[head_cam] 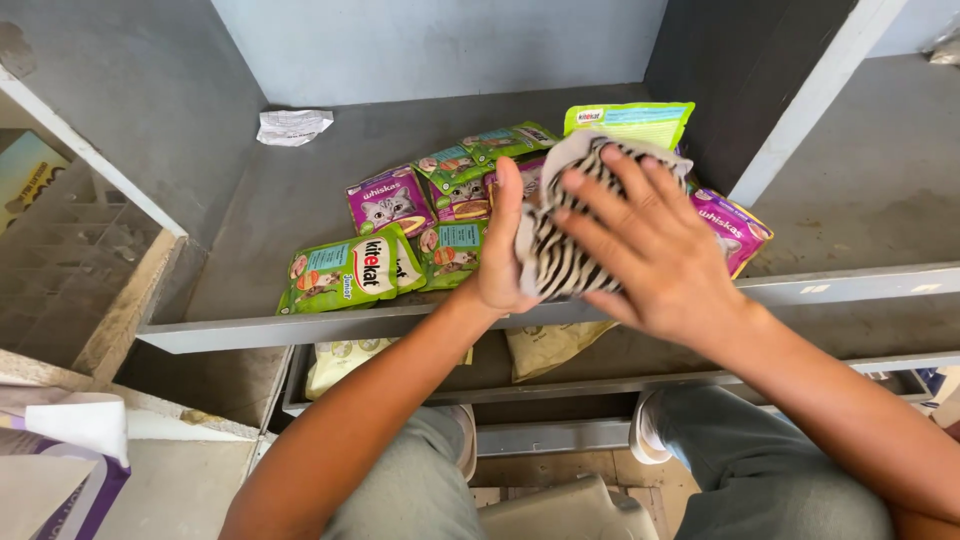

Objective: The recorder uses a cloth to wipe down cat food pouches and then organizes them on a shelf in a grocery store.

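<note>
A zebra-striped cloth (565,235) is held over the grey shelf (290,215), gripped along its near edge by the left hand (500,250), thumb raised, while the right hand (650,245) is pressed flat on top, fingers spread wide. Green pouches (345,272) and purple pouches (388,200) are scattered left of and behind the hands. A crumpled paper (292,126) is seen far back-left.

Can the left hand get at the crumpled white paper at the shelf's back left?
Probably yes: the left hand grips the striped cloth, but bare shelf lies open toward the crumpled paper.
</note>
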